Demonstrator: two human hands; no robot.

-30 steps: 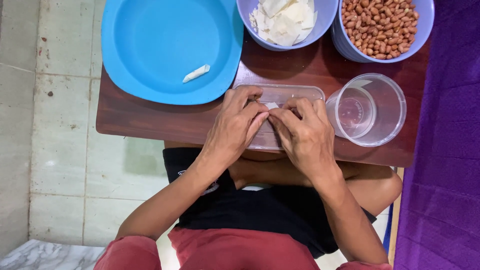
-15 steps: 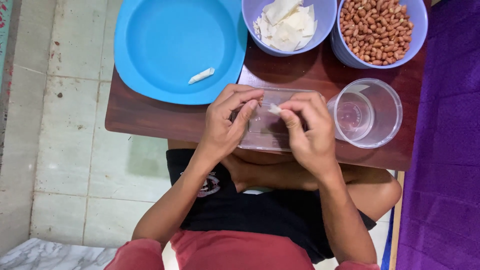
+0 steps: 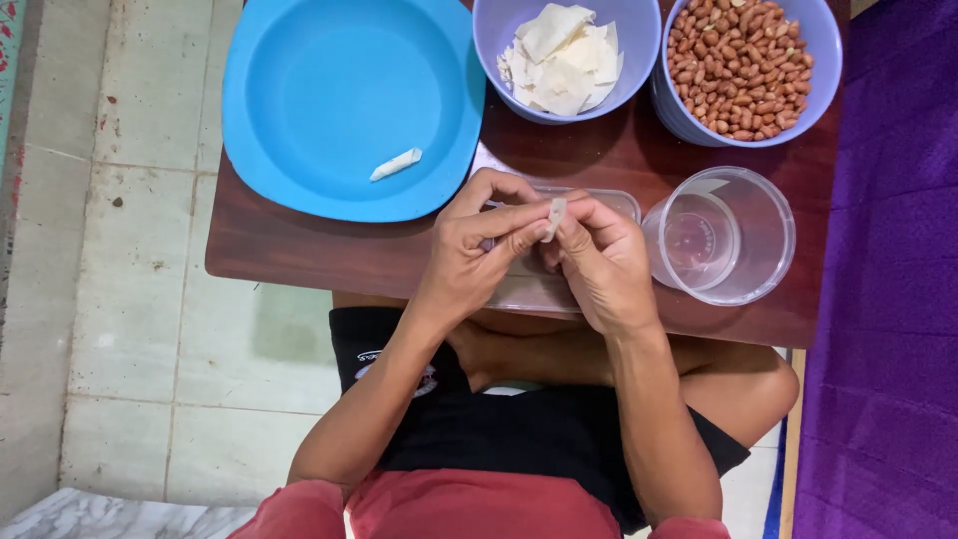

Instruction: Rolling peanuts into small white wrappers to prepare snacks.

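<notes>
Since the earlier frame, both hands have lifted slightly off the low wooden table (image 3: 299,255) and drawn tighter together, and the small pale wrapper piece (image 3: 555,218) now stands upright between them where it lay flatter before. Left hand (image 3: 477,245): thumb and forefinger pressed together on the wrapper piece from the left. Right hand (image 3: 599,262): fingertips pinching the same piece from the right, the other fingers curled under. The piece is held above a shallow clear tray (image 3: 609,200) at the near edge of the table, midway along it.

One rolled white piece (image 3: 396,164) lies alone in the blue plate (image 3: 299,60), which covers the far left corner and overhangs the left edge. A lilac bowl (image 3: 489,25) of white wrapper sheets (image 3: 561,55) sits at the far edge, touching the plate's rim. Just beside it, at the far right corner, a second lilac bowl (image 3: 823,75) holds peanuts (image 3: 743,60). A clear plastic cup (image 3: 720,236) stands near the right edge, just beside the right hand.
</notes>
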